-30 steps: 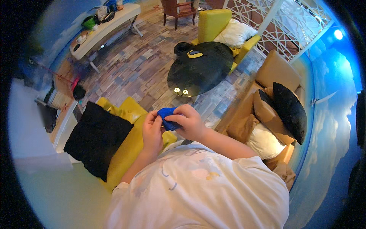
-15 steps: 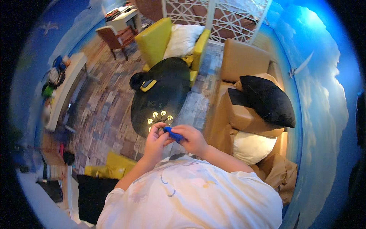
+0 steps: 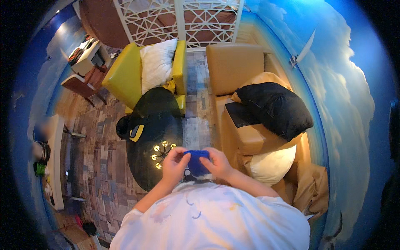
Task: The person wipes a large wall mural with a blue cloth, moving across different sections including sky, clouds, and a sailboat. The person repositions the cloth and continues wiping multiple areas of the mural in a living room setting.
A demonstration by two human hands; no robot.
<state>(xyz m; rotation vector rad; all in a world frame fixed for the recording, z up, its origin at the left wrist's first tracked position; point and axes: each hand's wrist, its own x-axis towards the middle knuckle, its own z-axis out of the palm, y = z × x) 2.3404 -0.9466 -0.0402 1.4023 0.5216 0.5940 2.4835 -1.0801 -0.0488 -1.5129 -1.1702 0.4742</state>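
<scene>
A small dark blue piece of fabric [image 3: 197, 161], with a folded-looking upper edge, is spread between my two hands in front of my shirt. My left hand [image 3: 173, 166] pinches its left upper corner between thumb and fingers. On the opposite side, my right hand [image 3: 219, 165] grips the right upper corner the same way. The fabric hangs down between them; whether it is a sock, a pouch or something else, I cannot tell.
Ahead to the left stands a glossy black oval table [image 3: 160, 112] with a yellow-and-black item [image 3: 136, 132] on it. Behind it is a yellow armchair [image 3: 125, 68]. To the right, a tan sofa [image 3: 234, 62] carries a black cushion [image 3: 277, 108] and a white pillow [image 3: 273, 164].
The blue fabric was bunched up between my fingers; now it is opened out flat with my hands farther apart. My view has turned, shifting the room leftward.
</scene>
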